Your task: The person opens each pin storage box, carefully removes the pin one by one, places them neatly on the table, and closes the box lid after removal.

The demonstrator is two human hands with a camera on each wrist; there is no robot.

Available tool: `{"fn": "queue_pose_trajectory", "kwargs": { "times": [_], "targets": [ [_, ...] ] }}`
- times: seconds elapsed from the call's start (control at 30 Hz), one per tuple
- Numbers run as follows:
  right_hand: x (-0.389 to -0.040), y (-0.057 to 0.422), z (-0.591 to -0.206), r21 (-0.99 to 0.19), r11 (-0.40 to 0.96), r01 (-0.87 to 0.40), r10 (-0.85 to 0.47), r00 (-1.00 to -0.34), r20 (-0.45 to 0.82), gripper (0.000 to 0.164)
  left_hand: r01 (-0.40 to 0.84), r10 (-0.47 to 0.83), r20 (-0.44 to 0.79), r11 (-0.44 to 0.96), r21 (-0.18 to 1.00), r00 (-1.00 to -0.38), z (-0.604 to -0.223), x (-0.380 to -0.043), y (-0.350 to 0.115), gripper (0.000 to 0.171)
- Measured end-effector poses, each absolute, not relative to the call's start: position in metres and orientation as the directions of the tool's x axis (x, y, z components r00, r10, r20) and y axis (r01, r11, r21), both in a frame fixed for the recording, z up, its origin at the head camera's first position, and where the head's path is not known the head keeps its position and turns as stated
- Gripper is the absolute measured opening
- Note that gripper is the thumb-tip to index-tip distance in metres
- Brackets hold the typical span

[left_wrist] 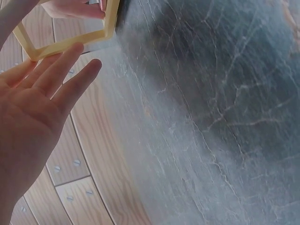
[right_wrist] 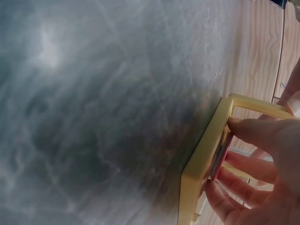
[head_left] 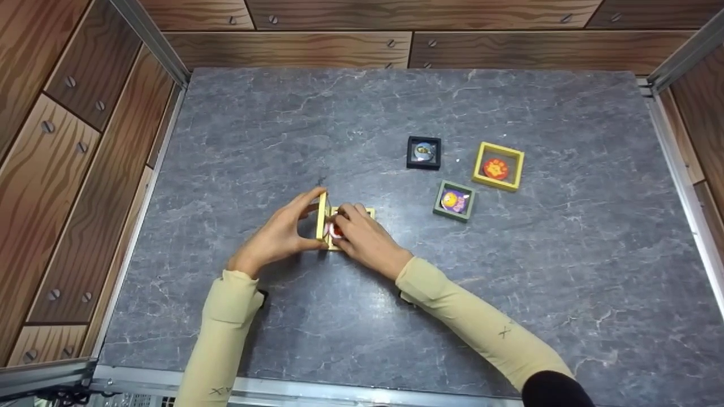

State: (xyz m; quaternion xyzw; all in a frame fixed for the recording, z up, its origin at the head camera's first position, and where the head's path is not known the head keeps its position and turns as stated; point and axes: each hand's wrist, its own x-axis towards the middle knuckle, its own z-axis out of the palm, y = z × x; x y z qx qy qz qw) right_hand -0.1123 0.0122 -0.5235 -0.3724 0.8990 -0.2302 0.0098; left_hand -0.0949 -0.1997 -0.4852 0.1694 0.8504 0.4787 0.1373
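Note:
A pale yellow display frame [head_left: 322, 219] stands hinged apart near the middle of the table, one half upright and the other lying flat. My left hand [head_left: 276, 233] holds the upright half by its edges, thumb at the near end and fingers at the far end. Over the flat half, my right hand [head_left: 369, 242] pinches a round red and white badge [head_left: 337, 229], mostly hidden by the fingers in the head view. From the right wrist, the disc [right_wrist: 222, 159] appears edge-on between thumb and fingers, inside the yellow rim [right_wrist: 202, 161].
To the right lie three closed frames: a black one [head_left: 423, 165] with a dark round badge, a larger yellow one [head_left: 498, 184] with a red paw badge, and a green one [head_left: 451, 215] with a purple and orange badge. Wood-patterned walls [head_left: 288, 48] border the grey marbled table [head_left: 565, 271].

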Motion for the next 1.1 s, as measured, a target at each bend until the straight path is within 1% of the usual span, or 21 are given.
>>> {"fn": "queue_pose_trajectory", "kwargs": {
  "times": [0.17, 0.33, 0.53, 0.93, 1.1],
  "targets": [
    [-0.113, 0.014, -0.523, -0.448, 0.605, -0.658, -0.678, -0.721, 0.143, 0.036, 0.154, 0.419, -0.074, 0.485, 0.861, -0.905, -0.487, -0.095, -0.200, 0.103],
    [-0.112, 0.020, -0.522, -0.504, 0.580, -0.640, -0.673, -0.725, 0.147, 0.035, 0.147, 0.415, -0.083, 0.493, 0.858, -0.906, -0.488, -0.094, -0.199, 0.104],
    [-0.109, 0.033, -0.517, -0.552, 0.570, -0.608, -0.631, -0.754, 0.179, 0.041, 0.158, 0.416, -0.078, 0.504, 0.849, -0.906, -0.487, -0.095, -0.199, 0.104],
    [-0.103, 0.072, -0.518, -0.600, 0.555, -0.576, -0.529, -0.801, 0.279, 0.036, 0.151, 0.404, -0.092, 0.531, 0.834, -0.910, -0.484, -0.094, -0.199, 0.103],
    [-0.102, 0.090, -0.521, -0.612, 0.586, -0.531, -0.485, -0.835, 0.261, 0.036, 0.154, 0.402, -0.092, 0.539, 0.828, -0.911, -0.484, -0.093, -0.198, 0.104]
  ]
}}
